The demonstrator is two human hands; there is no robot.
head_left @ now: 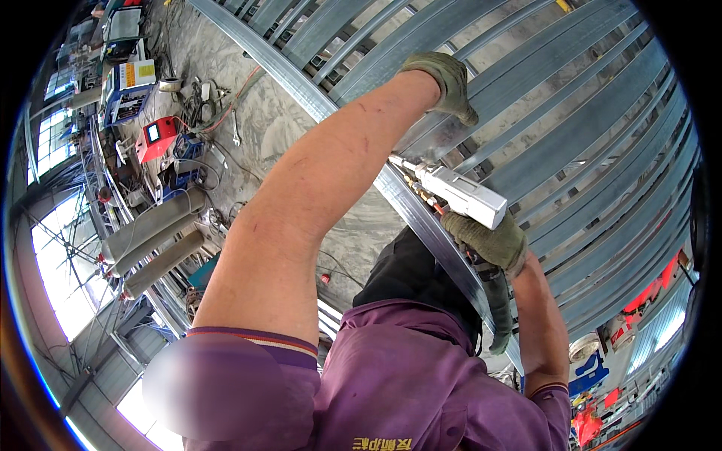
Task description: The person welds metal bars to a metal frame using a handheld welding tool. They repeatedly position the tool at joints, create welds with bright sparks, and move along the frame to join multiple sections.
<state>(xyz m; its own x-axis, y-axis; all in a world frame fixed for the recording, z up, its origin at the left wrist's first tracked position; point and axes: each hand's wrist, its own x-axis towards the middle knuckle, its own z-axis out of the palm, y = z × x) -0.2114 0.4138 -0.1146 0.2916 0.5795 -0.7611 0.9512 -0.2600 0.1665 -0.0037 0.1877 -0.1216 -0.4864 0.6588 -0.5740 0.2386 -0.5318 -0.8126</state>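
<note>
A fence-like panel of grey galvanized metal slats (541, 71) lies before me, bordered on the near side by a long metal rail (429, 233). My left hand (444, 83), in an olive work glove, is bent over a slat close to this rail, its thumb pointing down the slat; the fingertips are partly hidden. My gloved right hand (492, 239) is closed around the handle of a boxy white and silver welding gun (466, 194). The gun's narrow nozzle points left, at the joint of slat and rail. A thick dark hose (496, 312) hangs below that hand.
On the concrete floor (278, 113) to the left lie cables and a wrench (236, 129). A red machine with a small screen (156, 138) stands beyond them. Grey gas cylinders (154, 233) lie at far left. A blue item (589, 376) is at lower right.
</note>
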